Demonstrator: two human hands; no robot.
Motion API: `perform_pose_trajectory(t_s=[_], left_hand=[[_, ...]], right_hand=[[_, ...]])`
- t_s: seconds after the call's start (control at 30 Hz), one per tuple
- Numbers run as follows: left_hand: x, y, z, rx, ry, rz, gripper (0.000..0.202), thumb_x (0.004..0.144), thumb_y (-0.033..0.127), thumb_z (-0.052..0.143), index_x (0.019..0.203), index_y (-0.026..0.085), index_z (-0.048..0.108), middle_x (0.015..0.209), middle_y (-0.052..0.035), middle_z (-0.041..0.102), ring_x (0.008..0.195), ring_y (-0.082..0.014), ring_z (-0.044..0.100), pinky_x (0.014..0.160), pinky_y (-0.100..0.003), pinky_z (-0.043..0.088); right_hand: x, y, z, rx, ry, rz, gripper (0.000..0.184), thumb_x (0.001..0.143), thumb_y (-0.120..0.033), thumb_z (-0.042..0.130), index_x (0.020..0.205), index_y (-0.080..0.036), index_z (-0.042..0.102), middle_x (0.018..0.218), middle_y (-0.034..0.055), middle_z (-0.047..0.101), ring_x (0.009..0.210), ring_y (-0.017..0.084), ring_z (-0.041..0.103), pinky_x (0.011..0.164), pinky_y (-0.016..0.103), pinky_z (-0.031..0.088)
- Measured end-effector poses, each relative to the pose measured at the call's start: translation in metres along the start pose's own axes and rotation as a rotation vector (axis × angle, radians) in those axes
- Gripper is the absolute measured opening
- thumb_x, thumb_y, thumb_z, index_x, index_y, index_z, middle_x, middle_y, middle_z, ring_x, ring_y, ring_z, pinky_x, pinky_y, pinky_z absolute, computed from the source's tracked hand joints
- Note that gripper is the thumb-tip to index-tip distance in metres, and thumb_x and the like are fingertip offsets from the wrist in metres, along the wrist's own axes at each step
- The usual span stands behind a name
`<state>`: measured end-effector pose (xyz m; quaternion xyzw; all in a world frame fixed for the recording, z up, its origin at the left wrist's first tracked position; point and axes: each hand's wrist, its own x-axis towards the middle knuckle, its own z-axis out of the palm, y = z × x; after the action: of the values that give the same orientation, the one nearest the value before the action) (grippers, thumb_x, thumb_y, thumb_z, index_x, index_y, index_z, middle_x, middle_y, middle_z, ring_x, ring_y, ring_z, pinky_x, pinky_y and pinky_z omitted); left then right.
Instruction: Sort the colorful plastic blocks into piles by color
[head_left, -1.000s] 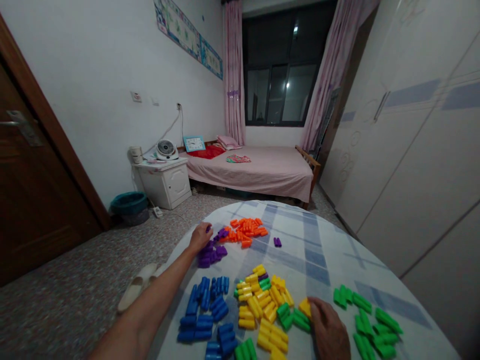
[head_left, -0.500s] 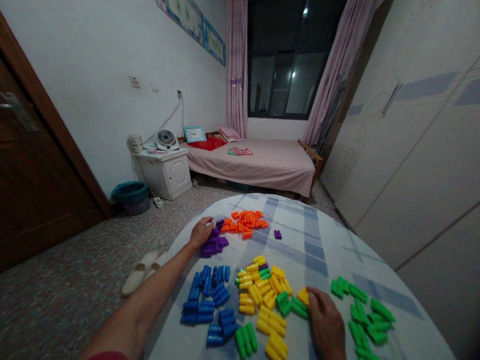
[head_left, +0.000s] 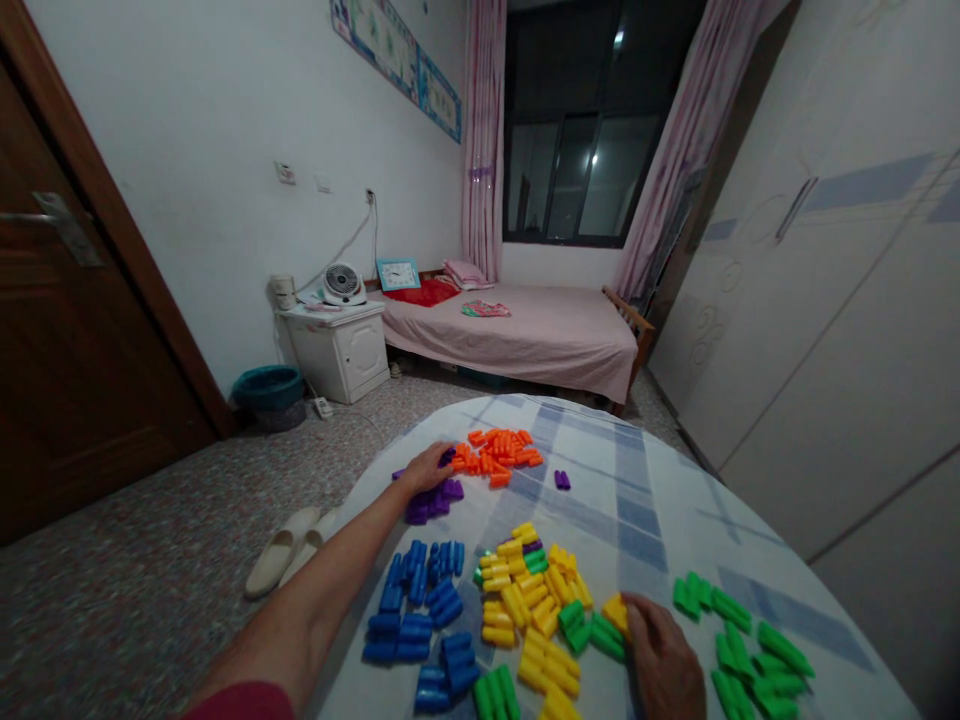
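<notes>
My left hand [head_left: 429, 468] reaches over the purple plastic blocks [head_left: 427, 508], made of joined tubes. Its fingers are closed on a dark purple block [head_left: 448, 456] beside the orange block pile [head_left: 501, 452]. At the front right, my right hand [head_left: 666, 660] pinches a yellow block [head_left: 616, 611] between thumb and fingers. Touching or close to that piece is a green block [head_left: 607, 637]. Left of it lies a heap of yellow blocks [head_left: 517, 590] with a few green and purple ones mixed in.
Blue blocks [head_left: 401, 637] lie at the table's left front, green blocks [head_left: 765, 665] at the right. A lone purple block [head_left: 562, 480] sits right of the orange pile. The round table [head_left: 645, 500] has a checked cloth. Beyond stand a bed [head_left: 517, 335] and a white cabinet [head_left: 349, 350].
My left hand has moved slightly right and over the dark purple block by the orange pile. My right hand keeps its pinch on the yellow block. The view has shifted a little.
</notes>
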<state>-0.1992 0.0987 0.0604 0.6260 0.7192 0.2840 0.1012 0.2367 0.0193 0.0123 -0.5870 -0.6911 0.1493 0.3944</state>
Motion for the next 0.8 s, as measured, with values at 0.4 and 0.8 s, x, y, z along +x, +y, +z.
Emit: perform_pose_trajectory(t_s=[0.4,0.8], left_hand=[[-0.002,0.003,-0.017,0.126,0.073,-0.047,0.026,0.079,0.026,0.053,0.103,0.02,0.062,0.104,-0.0057,0.066,0.096,-0.0202,0.062,0.084,-0.03,0.047],[0.01,0.068,0.005,0.083,0.08,0.26,0.027,0.083,0.019,0.047,0.104,0.017,0.063,0.113,-0.0108,0.062,0.113,-0.0232,0.052,0.103,-0.041,0.037]], right_hand=[[0.0,0.004,0.004,0.059,-0.017,0.061,0.044,0.08,-0.055,0.041,0.087,-0.021,0.068,0.096,0.0072,0.071,0.089,0.024,0.064,0.085,0.036,0.048],[-0.003,-0.007,0.001,0.041,-0.003,0.046,0.044,0.084,-0.051,0.037,0.09,-0.019,0.067,0.096,0.0098,0.069,0.092,0.024,0.061,0.086,0.038,0.045]])
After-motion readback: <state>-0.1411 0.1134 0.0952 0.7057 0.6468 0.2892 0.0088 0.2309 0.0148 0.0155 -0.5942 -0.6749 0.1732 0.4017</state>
